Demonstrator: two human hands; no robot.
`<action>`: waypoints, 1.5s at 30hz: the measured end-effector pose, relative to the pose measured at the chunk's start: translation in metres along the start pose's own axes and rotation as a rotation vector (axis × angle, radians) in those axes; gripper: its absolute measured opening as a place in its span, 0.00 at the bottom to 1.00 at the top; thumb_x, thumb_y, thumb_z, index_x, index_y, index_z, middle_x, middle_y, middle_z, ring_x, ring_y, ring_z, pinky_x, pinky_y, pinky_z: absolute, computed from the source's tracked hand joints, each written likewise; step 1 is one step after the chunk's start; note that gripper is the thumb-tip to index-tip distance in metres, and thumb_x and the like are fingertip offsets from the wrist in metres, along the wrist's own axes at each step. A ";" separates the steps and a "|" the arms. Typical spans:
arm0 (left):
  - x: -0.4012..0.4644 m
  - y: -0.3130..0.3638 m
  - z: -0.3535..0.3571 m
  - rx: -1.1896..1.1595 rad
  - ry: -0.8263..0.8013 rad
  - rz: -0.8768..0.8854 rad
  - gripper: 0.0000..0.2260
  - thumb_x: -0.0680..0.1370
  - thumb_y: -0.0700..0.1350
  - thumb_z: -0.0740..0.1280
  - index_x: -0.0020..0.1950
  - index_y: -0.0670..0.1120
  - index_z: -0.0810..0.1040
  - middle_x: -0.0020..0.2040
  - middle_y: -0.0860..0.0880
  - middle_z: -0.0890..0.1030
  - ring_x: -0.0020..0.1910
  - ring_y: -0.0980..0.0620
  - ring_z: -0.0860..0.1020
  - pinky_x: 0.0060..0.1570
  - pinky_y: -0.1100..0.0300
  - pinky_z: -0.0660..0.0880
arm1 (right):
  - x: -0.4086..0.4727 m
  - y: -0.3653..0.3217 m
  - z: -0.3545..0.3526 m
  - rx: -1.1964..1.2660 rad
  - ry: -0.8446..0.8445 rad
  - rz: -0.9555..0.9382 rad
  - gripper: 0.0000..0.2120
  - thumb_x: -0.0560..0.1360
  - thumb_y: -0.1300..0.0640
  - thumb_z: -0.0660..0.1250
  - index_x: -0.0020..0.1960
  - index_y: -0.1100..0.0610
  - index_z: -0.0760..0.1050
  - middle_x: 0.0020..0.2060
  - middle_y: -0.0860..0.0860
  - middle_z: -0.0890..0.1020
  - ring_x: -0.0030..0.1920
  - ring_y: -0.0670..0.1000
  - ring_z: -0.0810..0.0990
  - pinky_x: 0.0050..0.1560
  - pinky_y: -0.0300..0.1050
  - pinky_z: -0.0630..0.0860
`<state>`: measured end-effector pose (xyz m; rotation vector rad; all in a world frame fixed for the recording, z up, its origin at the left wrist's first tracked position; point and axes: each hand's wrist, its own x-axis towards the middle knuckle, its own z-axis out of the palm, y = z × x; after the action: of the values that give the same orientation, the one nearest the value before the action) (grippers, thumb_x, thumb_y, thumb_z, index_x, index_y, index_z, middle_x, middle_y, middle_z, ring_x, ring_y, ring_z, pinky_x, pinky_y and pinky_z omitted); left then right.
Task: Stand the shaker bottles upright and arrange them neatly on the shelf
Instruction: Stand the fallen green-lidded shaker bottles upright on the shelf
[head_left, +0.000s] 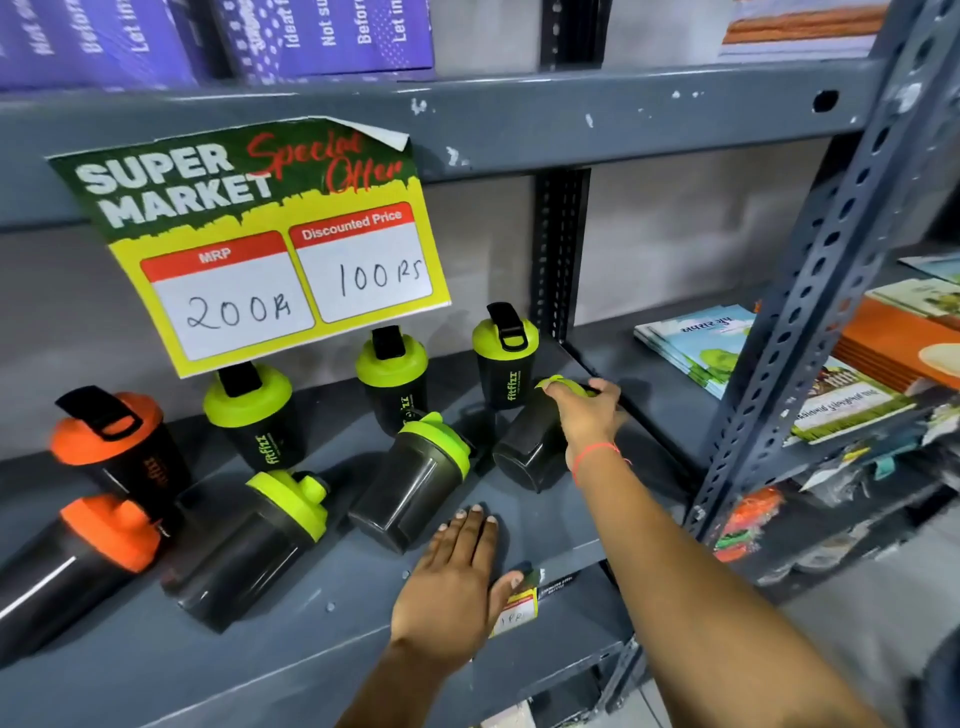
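Several black shaker bottles sit on a grey metal shelf (311, 665). Three green-lidded ones stand upright at the back (260, 421) (395, 384) (506, 358), beside an upright orange-lidded one (119, 447). Lying on their sides in front are an orange-lidded bottle (72, 566) and two green-lidded bottles (254, 545) (410, 483). A further tilted green-lidded bottle (524, 452) at the right has my right hand (587, 415) closed over its lid end. My left hand (457, 577) rests flat on the shelf front, fingers spread, holding nothing.
A yellow and green price sign (260, 244) hangs from the shelf above. A perforated steel upright (810, 291) bounds the shelf on the right, with booklets (701, 338) and packets beyond it. Purple boxes (322, 36) stand on the upper shelf. A small price tag (514, 613) sticks on the shelf edge.
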<state>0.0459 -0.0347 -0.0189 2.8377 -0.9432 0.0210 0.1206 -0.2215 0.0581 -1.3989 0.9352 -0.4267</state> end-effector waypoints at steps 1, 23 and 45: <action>0.001 0.000 0.000 -0.006 0.005 0.002 0.32 0.79 0.58 0.39 0.58 0.42 0.77 0.58 0.43 0.80 0.55 0.47 0.78 0.51 0.52 0.75 | -0.003 -0.002 -0.001 -0.038 0.040 -0.074 0.29 0.65 0.53 0.73 0.63 0.52 0.66 0.64 0.58 0.65 0.58 0.62 0.73 0.64 0.54 0.69; 0.009 -0.012 -0.003 -0.182 0.095 0.099 0.51 0.64 0.68 0.22 0.71 0.43 0.61 0.73 0.43 0.61 0.71 0.48 0.59 0.68 0.58 0.52 | -0.063 -0.011 -0.023 -0.666 0.139 -0.797 0.17 0.75 0.51 0.64 0.60 0.58 0.75 0.68 0.59 0.69 0.69 0.61 0.63 0.66 0.52 0.66; 0.009 -0.017 -0.004 -0.125 0.060 0.049 0.33 0.79 0.58 0.38 0.56 0.43 0.79 0.56 0.45 0.81 0.54 0.48 0.79 0.50 0.52 0.76 | -0.052 -0.094 -0.034 -1.624 -0.656 -0.640 0.35 0.70 0.62 0.70 0.73 0.47 0.61 0.74 0.52 0.64 0.72 0.55 0.65 0.69 0.45 0.67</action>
<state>0.0628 -0.0262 -0.0166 2.6848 -0.9657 0.0509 0.0881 -0.2208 0.1659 -3.0561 0.0742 0.5315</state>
